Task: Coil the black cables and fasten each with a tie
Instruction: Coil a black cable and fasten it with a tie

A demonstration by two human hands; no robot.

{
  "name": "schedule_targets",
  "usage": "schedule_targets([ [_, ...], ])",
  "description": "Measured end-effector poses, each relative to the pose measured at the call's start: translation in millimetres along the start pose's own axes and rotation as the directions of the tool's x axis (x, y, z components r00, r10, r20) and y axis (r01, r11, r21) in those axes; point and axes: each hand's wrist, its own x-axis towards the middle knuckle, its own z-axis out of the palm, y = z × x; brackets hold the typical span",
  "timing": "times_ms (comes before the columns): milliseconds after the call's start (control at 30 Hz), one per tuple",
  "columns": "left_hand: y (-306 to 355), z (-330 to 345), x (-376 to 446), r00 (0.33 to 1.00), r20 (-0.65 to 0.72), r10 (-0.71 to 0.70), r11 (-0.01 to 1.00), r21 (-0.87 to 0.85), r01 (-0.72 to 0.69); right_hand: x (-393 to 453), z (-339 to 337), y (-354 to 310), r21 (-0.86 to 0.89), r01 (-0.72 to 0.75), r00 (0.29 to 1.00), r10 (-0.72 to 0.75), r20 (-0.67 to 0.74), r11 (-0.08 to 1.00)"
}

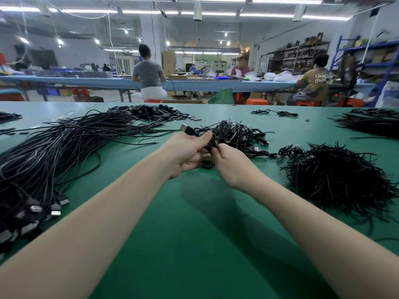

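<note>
My left hand [187, 151] grips a coiled black cable [207, 164] above the green table [194, 234]; the cable's USB plug [188, 128] sticks up past my fingers. My right hand [228, 162] pinches something thin and dark at the coil, right against my left fingers; whether it is a tie I cannot tell. A big bundle of uncoiled black cables [54, 152] lies at the left, its USB plugs toward me. A heap of finished coils [235, 132] sits just beyond my hands. A pile of black ties [336, 180] lies at the right.
More black pieces [149, 113] lie at the back left and another cable bundle [373, 124] at the far right. One loose cable [274, 112] rests near the far edge. Several people sit at a long blue table [194, 83] behind.
</note>
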Motion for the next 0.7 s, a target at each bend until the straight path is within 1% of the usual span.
schedule_targets([
  [33,-2,0,1,0.996,-0.079,0.036,0.997,0.075,-0.03,1,0,3,-0.017,-0.026,1.0,0.026,-0.002,1.0],
  [67,-4,0,4,0.975,-0.186,0.117,0.982,0.168,-0.086,2,0,6,-0.026,-0.047,0.999,0.047,0.0,0.999],
  [100,-7,-2,6,0.917,-0.308,0.253,0.942,0.294,-0.161,3,-1,7,-0.036,-0.065,0.998,0.065,0.004,0.997],
  [133,-12,-5,7,0.808,-0.394,0.439,0.855,0.458,-0.241,3,-2,8,-0.059,-0.078,0.997,0.079,0.011,0.995],
  [167,-17,-8,8,0.672,-0.381,0.635,0.705,0.643,-0.301,3,-4,9,-0.088,-0.084,0.996,0.086,0.021,0.993],
  [200,-20,-12,7,0.567,-0.243,0.787,0.487,0.81,-0.328,3,-7,9,-0.119,-0.084,0.995,0.089,0.039,0.989],
  [233,-24,-14,7,0.531,-0.027,0.847,0.236,0.914,-0.33,3,-11,8,-0.139,-0.073,0.995,0.082,0.061,0.988],
  [267,-29,-13,8,0.538,0.177,0.824,0.014,0.943,-0.332,4,-14,8,-0.151,-0.056,0.993,0.071,0.09,0.987],
  [300,-33,-11,8,0.548,0.316,0.774,-0.133,0.928,-0.348,4,-18,7,-0.161,-0.03,0.991,0.051,0.127,0.986],
  [333,-37,-7,8,0.553,0.382,0.74,-0.189,0.908,-0.374,5,-22,5,-0.173,-0.003,0.985,0.033,0.172,0.985],
  [367,-39,-6,8,0.555,0.405,0.727,-0.183,0.892,-0.412,5,-26,2,-0.185,0.023,0.975,0.019,0.222,0.982],
  [400,-39,-7,8,0.531,0.417,0.738,-0.174,0.877,-0.447,5,-30,1,-0.194,0.046,0.962,0.009,0.273,0.98],
  [467,-39,-7,7,0.465,0.441,0.767,-0.224,0.864,-0.45,6,-36,1,-0.234,0.088,0.936,0.0,0.352,0.968],
  [500,-40,-7,6,0.454,0.457,0.765,-0.254,0.862,-0.439,7,-37,2,-0.277,0.117,0.924,-0.002,0.382,0.954],
  [533,-42,-6,6,0.473,0.456,0.754,-0.25,0.865,-0.435,7,-38,4,-0.333,0.155,0.914,-0.007,0.407,0.93],
  [600,-46,2,5,0.563,0.411,0.717,-0.192,0.893,-0.408,6,-38,6,-0.472,0.253,0.911,-0.043,0.41,0.844],
  [633,-48,6,6,0.623,0.378,0.685,-0.175,0.915,-0.363,6,-38,9,-0.558,0.314,0.912,-0.08,0.403,0.769],
  [667,-51,9,8,0.662,0.347,0.665,-0.167,0.932,-0.321,4,-38,11,-0.613,0.36,0.916,-0.139,0.377,0.703],
  [700,-53,12,10,0.678,0.332,0.656,-0.165,0.94,-0.299,3,-40,14,-0.661,0.404,0.91,-0.206,0.359,0.633],
])
